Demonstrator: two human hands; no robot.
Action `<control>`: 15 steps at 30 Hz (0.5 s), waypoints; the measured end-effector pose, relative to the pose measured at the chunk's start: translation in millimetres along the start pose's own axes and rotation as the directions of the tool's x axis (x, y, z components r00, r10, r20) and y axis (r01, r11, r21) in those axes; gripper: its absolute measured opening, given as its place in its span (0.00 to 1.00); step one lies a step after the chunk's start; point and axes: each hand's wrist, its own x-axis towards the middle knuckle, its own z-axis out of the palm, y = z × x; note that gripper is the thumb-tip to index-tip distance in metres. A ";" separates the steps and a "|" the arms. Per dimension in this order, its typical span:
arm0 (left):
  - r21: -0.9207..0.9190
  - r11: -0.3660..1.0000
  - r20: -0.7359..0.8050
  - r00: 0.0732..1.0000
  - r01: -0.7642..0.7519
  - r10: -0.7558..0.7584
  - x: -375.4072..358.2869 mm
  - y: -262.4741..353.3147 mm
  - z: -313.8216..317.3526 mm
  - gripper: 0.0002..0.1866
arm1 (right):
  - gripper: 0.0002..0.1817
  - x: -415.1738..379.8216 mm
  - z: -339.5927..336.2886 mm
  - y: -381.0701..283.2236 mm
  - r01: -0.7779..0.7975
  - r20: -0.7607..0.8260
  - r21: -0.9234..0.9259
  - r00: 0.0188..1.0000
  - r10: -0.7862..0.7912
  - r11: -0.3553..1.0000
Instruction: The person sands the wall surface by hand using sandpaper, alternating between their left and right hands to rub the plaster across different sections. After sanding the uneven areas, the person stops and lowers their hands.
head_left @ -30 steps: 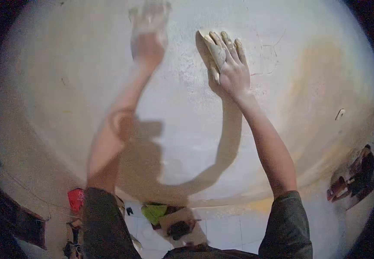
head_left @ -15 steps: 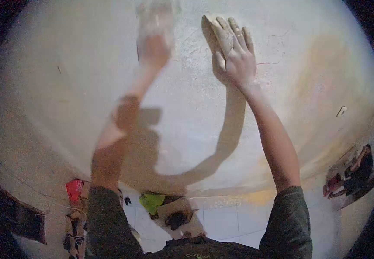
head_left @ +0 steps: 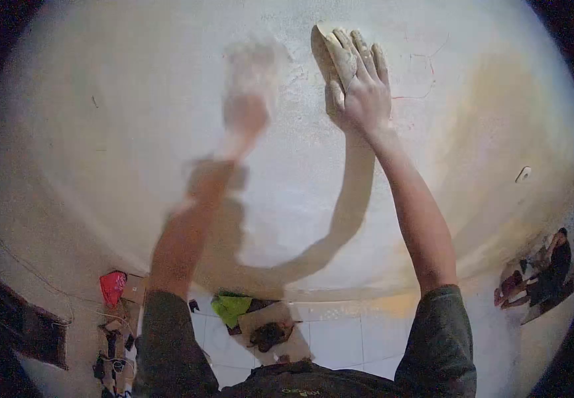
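Note:
My right hand (head_left: pixel 364 96) rests against the pale wall (head_left: pixel 313 219), fingers stretched upward and coated in whitish dust. Its thumb points up on the left side, and a dark shadow falls along that edge. Left of it, my left hand (head_left: pixel 247 109) is smeared by motion in front of the wall. A whitish blur covers its upper part, so I cannot tell whether it holds anything. Between the hands the wall surface looks rough and patchy. Thin reddish lines run on the wall to the right of my right hand.
A small pale fitting (head_left: pixel 523 174) sits on the wall at right. Below are the tiled floor (head_left: pixel 333 338), a bright green item (head_left: pixel 230 305), a red bag-like item (head_left: pixel 113 286) and cables at left. A person (head_left: pixel 552 265) sits at the far right.
My left hand has moved down and slightly right across the wall, still blurred. My right hand stays in nearly the same place.

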 end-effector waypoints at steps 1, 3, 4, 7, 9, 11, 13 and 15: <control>0.053 0.974 0.086 0.971 0.221 -0.225 25.7 -24.8 12.8 0.22 | 0.41 -0.3 -1.0 -1.4 -0.002 0.000 0.001 1.000 0.002 1.000; 0.070 0.925 0.090 0.921 0.373 -0.378 81.1 -47.5 14.2 0.15 | 0.41 -2.1 -3.3 -2.1 0.000 -0.001 -0.016 1.000 0.000 1.000; 0.025 0.950 0.015 0.950 0.310 -0.311 107.7 -47.2 0.6 0.13 | 0.41 -0.9 -5.1 -3.1 0.004 -0.002 -0.017 1.000 -0.004 1.000; 0.136 0.976 0.055 0.982 0.173 -0.181 76.4 -32.4 10.6 0.13 | 0.40 -2.8 -7.5 -5.5 -0.030 0.014 0.049 0.999 0.030 0.998; 0.043 0.999 -0.009 0.999 0.033 -0.032 18.3 6.5 12.4 0.19 | 0.40 -1.3 -7.2 -3.4 -0.027 0.015 0.052 1.000 0.026 0.998; -0.179 0.975 0.234 0.957 -0.134 0.174 -59.1 41.4 6.8 0.32 | 0.40 -4.9 -9.9 -4.6 -0.030 0.012 0.053 0.999 0.029 0.998; -0.400 0.915 0.328 0.923 -0.056 0.200 -80.9 53.7 -12.0 0.32 | 0.40 1.3 -8.5 -6.7 -0.023 -0.025 0.066 0.999 0.025 0.998; -0.312 0.946 0.155 0.977 -0.090 0.144 -48.3 25.9 4.0 0.31 | 0.38 -1.4 -10.4 -5.2 -0.025 0.019 0.021 1.000 0.024 0.999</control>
